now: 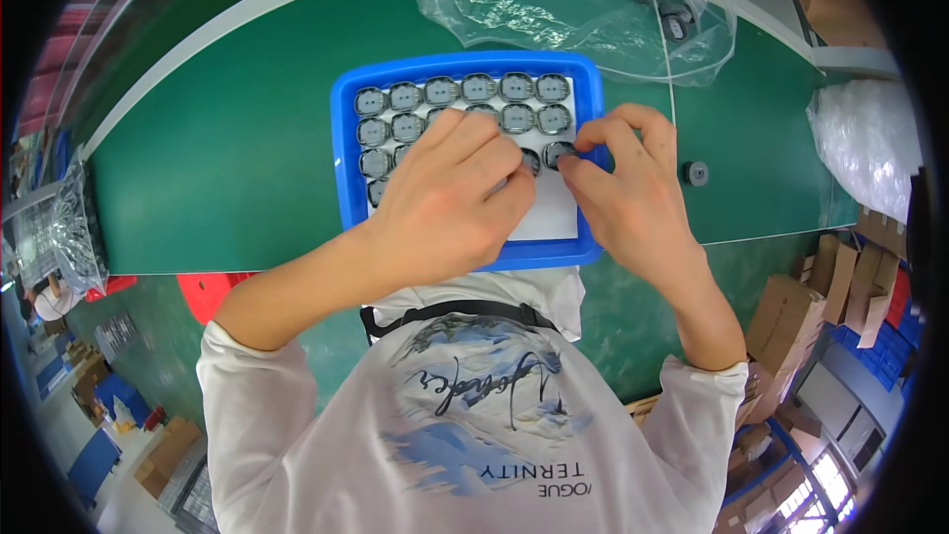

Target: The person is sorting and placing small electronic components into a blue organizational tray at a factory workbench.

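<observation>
A blue tray [348, 178] lined with white sheet stands on the table in front of me. Small grey rounded parts with dark rims [478, 88] sit in it in rows. At the tray's right side, my right hand [638, 178] pinches one grey rounded part [559, 152] between thumb and fingers. My left hand [450, 198] reaches over the tray's middle with fingers curled and thumb pressed in, hiding several parts below. Beside its fingertips another grey part [531, 160] shows partly. Whatever the left fingers hold is mostly hidden.
A clear plastic bag [573, 10] with several similar parts lies at the table's far side. One loose grey part [696, 173] rests right of the tray on the green table [227, 158]. Clear plastic wrap [865, 143] is at the far right, cardboard boxes [786, 321] below it.
</observation>
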Demonstrator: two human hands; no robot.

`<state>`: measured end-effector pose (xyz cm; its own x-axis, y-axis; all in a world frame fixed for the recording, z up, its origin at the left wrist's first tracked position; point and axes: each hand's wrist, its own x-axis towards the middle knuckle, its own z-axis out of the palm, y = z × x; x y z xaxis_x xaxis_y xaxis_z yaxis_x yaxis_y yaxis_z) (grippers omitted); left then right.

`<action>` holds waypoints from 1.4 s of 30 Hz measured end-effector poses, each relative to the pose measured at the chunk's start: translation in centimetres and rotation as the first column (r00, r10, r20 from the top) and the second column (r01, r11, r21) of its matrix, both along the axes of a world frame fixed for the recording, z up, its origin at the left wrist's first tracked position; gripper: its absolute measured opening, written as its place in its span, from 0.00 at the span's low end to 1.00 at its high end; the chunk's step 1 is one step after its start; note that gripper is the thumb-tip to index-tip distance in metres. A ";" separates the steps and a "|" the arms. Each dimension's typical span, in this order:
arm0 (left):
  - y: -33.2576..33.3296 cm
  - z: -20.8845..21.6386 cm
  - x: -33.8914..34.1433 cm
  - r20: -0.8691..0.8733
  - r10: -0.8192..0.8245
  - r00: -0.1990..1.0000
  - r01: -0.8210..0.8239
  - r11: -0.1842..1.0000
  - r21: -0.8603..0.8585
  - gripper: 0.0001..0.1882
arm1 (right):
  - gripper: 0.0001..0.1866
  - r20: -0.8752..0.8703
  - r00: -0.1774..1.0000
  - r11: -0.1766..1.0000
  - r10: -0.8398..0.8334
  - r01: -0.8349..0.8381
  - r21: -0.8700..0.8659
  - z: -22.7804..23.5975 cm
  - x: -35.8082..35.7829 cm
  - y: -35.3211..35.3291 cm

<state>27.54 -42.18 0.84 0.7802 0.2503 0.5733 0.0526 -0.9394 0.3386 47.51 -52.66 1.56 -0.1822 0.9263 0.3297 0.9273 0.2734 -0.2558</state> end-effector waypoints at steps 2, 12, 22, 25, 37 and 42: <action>0.3 -1.0 0.7 -0.043 -0.007 0.999 0.008 1.000 0.022 0.08 | 0.09 -0.021 1.000 1.000 0.000 0.000 0.001 -0.2 0.1 -0.1; 0.4 -0.8 0.6 -0.130 0.008 0.991 -0.012 1.000 -0.027 0.08 | 0.11 -0.051 0.997 0.998 0.053 -0.055 -0.038 -0.3 0.1 0.3; 12.4 0.0 6.6 -0.350 0.361 0.864 -0.334 0.933 0.137 0.14 | 0.22 -0.020 0.836 0.807 -0.548 0.522 -0.277 1.7 6.9 -4.9; 17.2 -3.0 8.9 -0.354 0.521 0.777 -0.462 0.853 0.240 0.15 | 0.21 -0.058 0.819 0.759 -0.570 0.498 -0.419 -0.5 7.4 -5.2; 12.1 1.1 -1.4 0.090 0.393 0.915 -0.381 0.916 -0.125 0.11 | 0.13 -0.370 0.882 0.927 -0.292 0.356 0.118 -3.5 4.5 -5.5; 8.1 -2.0 -13.3 0.033 0.653 0.757 -0.649 0.757 -0.071 0.09 | 0.12 -0.474 0.845 0.955 -0.246 0.295 0.032 -2.5 4.5 -5.1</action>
<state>14.20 -34.11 -1.16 0.3870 0.7170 0.5798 0.6257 -0.6661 0.4061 51.97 -57.80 -0.97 0.2662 0.8744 0.4058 0.7507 0.0760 -0.6563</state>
